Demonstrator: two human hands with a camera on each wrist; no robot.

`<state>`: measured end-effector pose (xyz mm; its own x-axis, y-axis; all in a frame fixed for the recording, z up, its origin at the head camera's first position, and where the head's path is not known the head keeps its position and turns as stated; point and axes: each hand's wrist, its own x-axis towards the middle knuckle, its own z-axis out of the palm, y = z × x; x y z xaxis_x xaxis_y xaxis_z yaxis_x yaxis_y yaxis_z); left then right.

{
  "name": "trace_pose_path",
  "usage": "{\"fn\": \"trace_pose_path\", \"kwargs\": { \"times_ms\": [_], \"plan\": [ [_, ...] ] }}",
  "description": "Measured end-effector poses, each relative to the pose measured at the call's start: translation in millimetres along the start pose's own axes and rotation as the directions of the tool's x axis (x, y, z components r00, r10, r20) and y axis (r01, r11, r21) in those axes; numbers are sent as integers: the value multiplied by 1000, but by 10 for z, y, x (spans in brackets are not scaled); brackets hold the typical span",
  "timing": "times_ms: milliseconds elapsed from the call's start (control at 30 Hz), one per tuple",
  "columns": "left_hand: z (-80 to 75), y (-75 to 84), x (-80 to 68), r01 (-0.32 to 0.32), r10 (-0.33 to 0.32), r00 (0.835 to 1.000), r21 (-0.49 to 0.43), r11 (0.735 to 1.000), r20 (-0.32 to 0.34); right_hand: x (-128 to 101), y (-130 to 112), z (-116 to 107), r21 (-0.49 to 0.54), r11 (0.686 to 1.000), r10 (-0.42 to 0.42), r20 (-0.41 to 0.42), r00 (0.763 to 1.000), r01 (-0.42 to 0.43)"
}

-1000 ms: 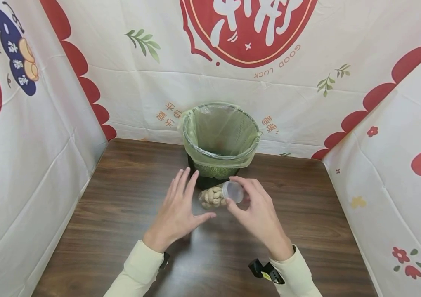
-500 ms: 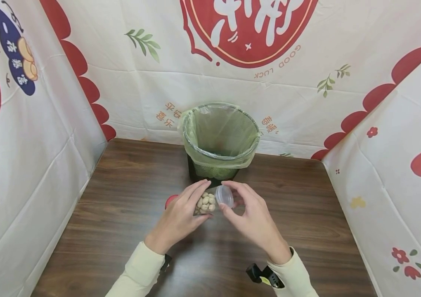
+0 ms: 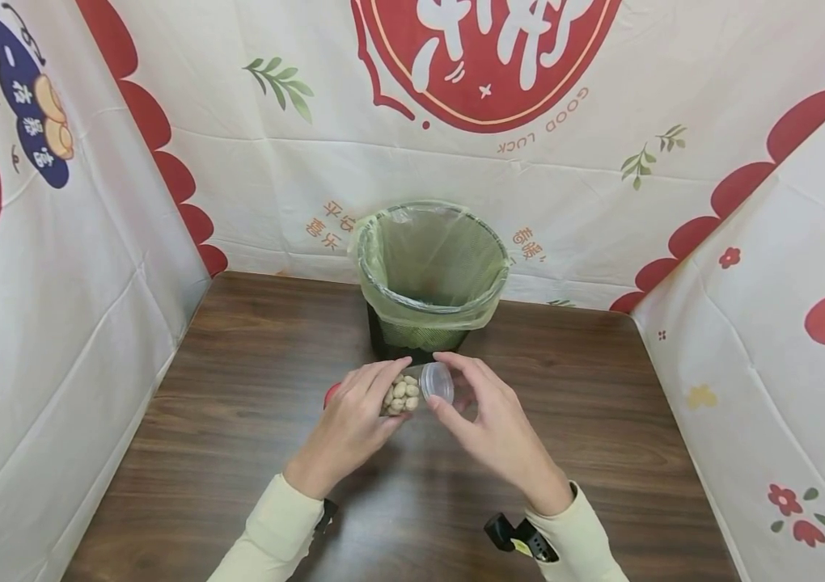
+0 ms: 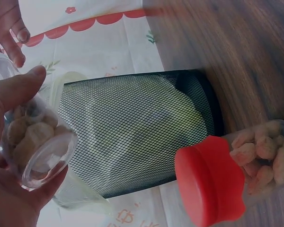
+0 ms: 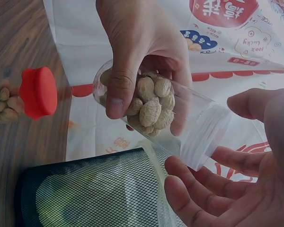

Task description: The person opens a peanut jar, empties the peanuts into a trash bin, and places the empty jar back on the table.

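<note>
Currently mid-air over worktop (image 3: 238, 453), just in front of mesh bin (image 3: 430, 275): clear jar of nuts (image 3: 412, 390), long axis roughly level, running left-right. Left hand (image 3: 350, 424) wrapped round jar body, thumb and fingers curled on it. Right hand (image 3: 496, 424) at cap end (image 3: 439, 382), fingers curved round the clear cap; touching or just off it, cannot tell. Both hands equally near, one at each end. Second jar with red lid (image 4: 209, 179) lying on its side on worktop just left of left hand, beside bin. Open worktop near and to both sides; printed cloth walls (image 3: 56, 267) closing in left, back, right.
</note>
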<state>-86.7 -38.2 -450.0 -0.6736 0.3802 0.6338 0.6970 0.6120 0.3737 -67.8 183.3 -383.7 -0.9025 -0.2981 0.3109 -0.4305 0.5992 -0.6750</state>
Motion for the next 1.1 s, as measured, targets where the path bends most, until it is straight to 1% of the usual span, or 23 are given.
{"fn": "trace_pose_path", "kwargs": {
  "times_ms": [67, 233, 333, 400, 667, 1000, 1100],
  "plan": [
    [6, 1, 0, -5, 5, 1000, 14, 1000, -10, -2, 1, -4, -6, 1000, 19, 6, 1000, -19],
    [15, 0, 3, -12, 15, 999, 84, 996, -36, 4, 14, -8, -3, 997, 81, 31, 996, -81],
    [16, 1, 2, -7, 11, 999, 112, 994, -39, 3, 22, -4, 9, 994, 110, 48, 993, -111],
    [16, 4, -3, -2, 6, 999, 117, 993, -33, 1, 29, -2, 11, 993, 113, 52, 992, -114],
    [23, 8, -6, 0, 3, 1000, 110, 994, -26, -13, 33, -9, -1, 997, 77, 35, 996, -77],
    [18, 11, -7, 17, -15, 1000, 96, 995, -20, 1, 49, -11, -41, 999, -23, 30, 999, 24],
    [19, 7, -8, 15, -12, 1000, 91, 996, -28, 2, 55, -13, -60, 998, -34, 31, 999, 36]
  ]
}}
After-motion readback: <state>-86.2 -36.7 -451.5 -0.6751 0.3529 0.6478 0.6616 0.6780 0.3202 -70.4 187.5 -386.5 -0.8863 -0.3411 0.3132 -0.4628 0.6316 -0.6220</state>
